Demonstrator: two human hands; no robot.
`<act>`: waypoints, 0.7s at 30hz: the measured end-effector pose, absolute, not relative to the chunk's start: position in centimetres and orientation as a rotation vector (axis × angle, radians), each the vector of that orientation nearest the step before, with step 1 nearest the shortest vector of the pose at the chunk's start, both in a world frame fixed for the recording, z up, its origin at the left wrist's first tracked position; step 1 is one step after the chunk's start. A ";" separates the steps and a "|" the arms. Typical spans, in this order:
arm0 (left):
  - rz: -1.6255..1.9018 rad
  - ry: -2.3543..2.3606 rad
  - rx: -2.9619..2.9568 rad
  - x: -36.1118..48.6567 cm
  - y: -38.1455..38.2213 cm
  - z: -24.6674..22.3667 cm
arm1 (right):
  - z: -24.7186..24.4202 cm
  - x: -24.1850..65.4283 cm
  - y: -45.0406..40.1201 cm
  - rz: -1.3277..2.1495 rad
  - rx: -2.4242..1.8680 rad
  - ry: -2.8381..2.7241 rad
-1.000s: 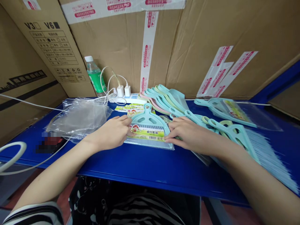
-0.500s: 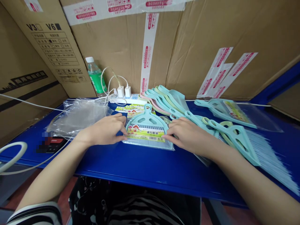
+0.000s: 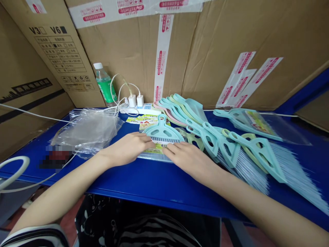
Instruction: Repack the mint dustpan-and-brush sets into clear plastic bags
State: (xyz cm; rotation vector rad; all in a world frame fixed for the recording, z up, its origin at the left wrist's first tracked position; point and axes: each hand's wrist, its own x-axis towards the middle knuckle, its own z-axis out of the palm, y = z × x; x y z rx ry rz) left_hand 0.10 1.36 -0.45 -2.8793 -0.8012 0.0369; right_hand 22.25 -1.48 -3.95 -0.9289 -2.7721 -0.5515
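Note:
A mint-green dustpan and brush set [image 3: 163, 132] lies in front of me, its handle pointing away and its grey bristles showing. Across its lower part is a yellow-green label card [image 3: 159, 148], partly hidden by my fingers. Clear plastic shows along the near edge. My left hand [image 3: 130, 146] rests on the card's left side, fingers stretched out. From the right, my right hand [image 3: 189, 157] lays its fingers over the card's middle. Both hands press from above and grasp nothing that I can see.
Clear plastic bags [image 3: 89, 130] are piled at left. Several loose brushes [image 3: 259, 154] lie at right, with stacked dustpans [image 3: 180, 109] behind. A bagged set [image 3: 254, 121] sits at back right. A bottle [image 3: 106, 85] and a power strip [image 3: 141, 110] stand by the cardboard.
Both hands have moved inward from the set's side edges onto the label card. Their fingers went from pinching at the sides to lying over it.

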 end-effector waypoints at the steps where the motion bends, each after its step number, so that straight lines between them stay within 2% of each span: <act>1: 0.045 -0.767 -2.903 0.2 1.3 -0.6 | -3.9 22.3 -1.5 -0.507 -0.943 -2.768; 6: 0.118 -0.728 -2.905 0.5 1.3 -1.0 | -3.3 22.8 -1.3 -0.305 -0.973 -2.739; 21: 0.142 -0.804 -2.886 0.2 1.0 -0.3 | -2.2 23.5 -1.0 -0.176 -1.026 -2.809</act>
